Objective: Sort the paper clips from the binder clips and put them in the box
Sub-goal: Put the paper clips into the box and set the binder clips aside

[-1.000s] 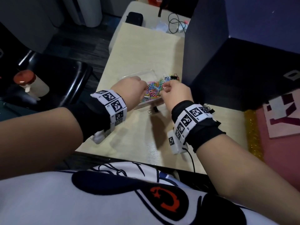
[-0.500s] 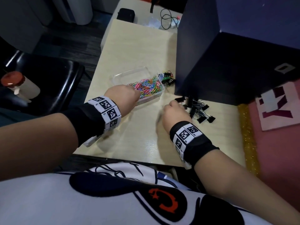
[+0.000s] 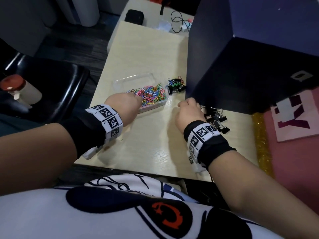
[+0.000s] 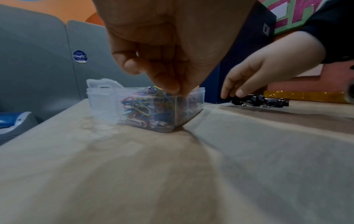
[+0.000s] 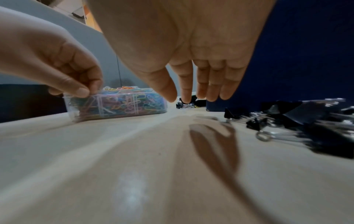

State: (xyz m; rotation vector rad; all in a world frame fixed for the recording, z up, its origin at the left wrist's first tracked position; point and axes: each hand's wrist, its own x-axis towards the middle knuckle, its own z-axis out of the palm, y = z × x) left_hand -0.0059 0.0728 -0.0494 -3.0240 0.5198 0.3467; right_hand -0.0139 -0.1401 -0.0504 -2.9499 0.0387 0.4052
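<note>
A clear plastic box (image 3: 134, 78) holds a heap of coloured paper clips (image 3: 151, 94) on the pale wooden table. My left hand (image 3: 133, 100) pinches the box's near corner between thumb and fingers (image 4: 172, 87), also visible in the right wrist view (image 5: 82, 91). A pile of black binder clips (image 3: 215, 118) lies to the right of the box. Beside that pile my right hand (image 3: 193, 104) hovers with straight fingers (image 5: 210, 91) pointing down, holding nothing. Behind the box sits a small mixed heap (image 3: 176, 85) of binder clips and paper clips.
A tall dark blue partition (image 3: 241, 66) stands right behind the clips. A pink board with gold trim (image 3: 293, 121) lies at the right. A black chair (image 3: 51, 87) and a red-capped bottle (image 3: 15, 87) are left of the table. A black pouch (image 3: 134, 16) and cable (image 3: 177, 23) sit far back.
My right hand left the box and moved right and nearer, to the black binder clip pile. The left hand stayed at the box's corner.
</note>
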